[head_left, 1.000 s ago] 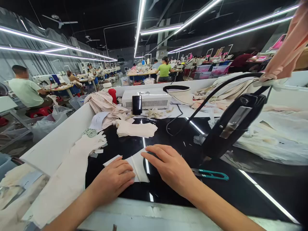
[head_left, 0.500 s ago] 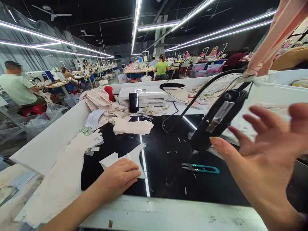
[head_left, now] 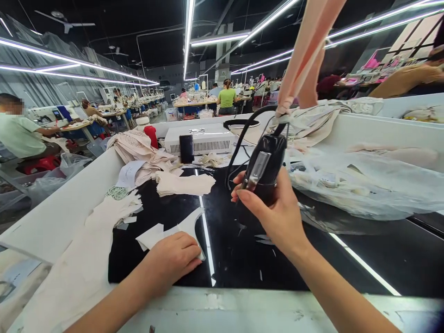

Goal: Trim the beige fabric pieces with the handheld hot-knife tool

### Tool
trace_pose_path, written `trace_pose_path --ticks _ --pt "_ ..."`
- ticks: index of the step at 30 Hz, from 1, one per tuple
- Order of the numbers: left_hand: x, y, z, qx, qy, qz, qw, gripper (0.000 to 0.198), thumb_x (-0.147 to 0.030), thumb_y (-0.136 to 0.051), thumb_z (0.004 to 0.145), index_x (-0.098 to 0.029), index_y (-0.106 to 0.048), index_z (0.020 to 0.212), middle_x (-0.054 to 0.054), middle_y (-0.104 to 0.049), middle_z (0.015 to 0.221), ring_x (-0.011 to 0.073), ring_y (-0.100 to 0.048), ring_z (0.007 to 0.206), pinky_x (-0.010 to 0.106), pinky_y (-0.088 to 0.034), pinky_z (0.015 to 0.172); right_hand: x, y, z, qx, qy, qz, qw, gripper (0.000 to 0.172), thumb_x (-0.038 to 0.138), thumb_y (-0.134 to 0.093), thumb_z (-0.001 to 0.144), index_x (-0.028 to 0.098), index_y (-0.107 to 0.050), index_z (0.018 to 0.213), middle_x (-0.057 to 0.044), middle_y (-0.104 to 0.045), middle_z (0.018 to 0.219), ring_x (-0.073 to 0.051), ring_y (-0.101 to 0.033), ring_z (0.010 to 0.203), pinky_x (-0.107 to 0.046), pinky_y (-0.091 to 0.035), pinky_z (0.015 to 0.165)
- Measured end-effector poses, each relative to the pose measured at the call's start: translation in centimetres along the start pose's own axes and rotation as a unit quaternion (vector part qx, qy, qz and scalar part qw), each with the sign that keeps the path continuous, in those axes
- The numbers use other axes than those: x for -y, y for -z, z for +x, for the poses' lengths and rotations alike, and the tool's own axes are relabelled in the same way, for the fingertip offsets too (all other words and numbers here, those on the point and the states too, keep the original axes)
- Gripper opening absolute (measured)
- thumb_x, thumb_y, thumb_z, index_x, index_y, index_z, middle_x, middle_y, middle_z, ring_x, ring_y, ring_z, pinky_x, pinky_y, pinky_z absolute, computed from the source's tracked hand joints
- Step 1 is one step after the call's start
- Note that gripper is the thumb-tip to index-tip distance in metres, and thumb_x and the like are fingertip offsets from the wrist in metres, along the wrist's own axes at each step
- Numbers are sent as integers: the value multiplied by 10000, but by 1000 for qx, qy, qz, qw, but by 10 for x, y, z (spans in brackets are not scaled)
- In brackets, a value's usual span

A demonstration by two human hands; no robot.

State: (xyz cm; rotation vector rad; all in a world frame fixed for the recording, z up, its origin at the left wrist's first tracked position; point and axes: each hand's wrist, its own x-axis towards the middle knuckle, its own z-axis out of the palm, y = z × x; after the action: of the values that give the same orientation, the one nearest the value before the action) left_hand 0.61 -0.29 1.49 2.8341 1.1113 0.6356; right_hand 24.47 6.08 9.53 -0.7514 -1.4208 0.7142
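My left hand (head_left: 176,256) rests on a cream fabric piece (head_left: 189,224) on the black work surface, its fingers curled together at the fabric's right edge. The palm hides part of that piece. My right hand (head_left: 277,208) is wrapped round a black corded handheld tool (head_left: 265,162), which hangs tilted from a knotted pink fabric strip (head_left: 300,60). The tool's lower end is dark against the surface and hard to make out. Just below my right hand, the blade tips of thread snips (head_left: 264,239) show; the hand covers their handle.
A cream fabric stack (head_left: 185,183) lies farther back, near a phone (head_left: 186,149) and a vented white box (head_left: 199,139). Long cream fabric (head_left: 79,249) covers the left side. Clear plastic (head_left: 367,185) spreads at right. White panels (head_left: 62,208) border the table. People sit at sewing machines beyond.
My right hand has moved left and closed round the black tool, having been open beside it. The hand now covers the snips' handle. My left hand stays on the fabric.
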Motion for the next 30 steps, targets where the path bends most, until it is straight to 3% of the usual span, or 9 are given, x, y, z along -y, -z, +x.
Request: trace_pose_path --ticks 5,9,19,30 --pt "-2 -1 0 -33 24 -39 998 130 -125 -603 1033 -182 -682 946 31 -730 972 197 -689 887 314 -577 802 3 -25 -25 30 -8 147 989 406 410 -822 867 301 -488 1070 58 -662 844 -121 -611 557 -267 -539 498" --pt "-3 -3 -3 -43 49 -72 995 158 -149 -575 1054 -192 -702 971 30 -736 986 185 -685 903 299 -567 823 2 -43 -45 32 4 200 979 337 347 -784 899 293 -483 1040 59 -655 832 -108 -602 551 -248 -546 495" --pt "-4 -5 -3 -50 55 -92 993 155 -142 -574 1050 -186 -706 982 39 -743 1013 207 -674 911 320 -553 828 -7 -64 -48 0 55 209 976 333 219 -755 892 294 -494 1086 57 -671 863 -114 -643 608 -260 -582 560" --pt "-5 -5 -5 -40 66 -110 991 171 -146 -558 1058 -191 -714 1004 55 -746 1078 221 -675 962 338 -554 855 -5 -65 -51 0 36 181 983 374 215 -759 864 296 -471 1089 59 -669 838 -121 -643 575 -282 -588 556"
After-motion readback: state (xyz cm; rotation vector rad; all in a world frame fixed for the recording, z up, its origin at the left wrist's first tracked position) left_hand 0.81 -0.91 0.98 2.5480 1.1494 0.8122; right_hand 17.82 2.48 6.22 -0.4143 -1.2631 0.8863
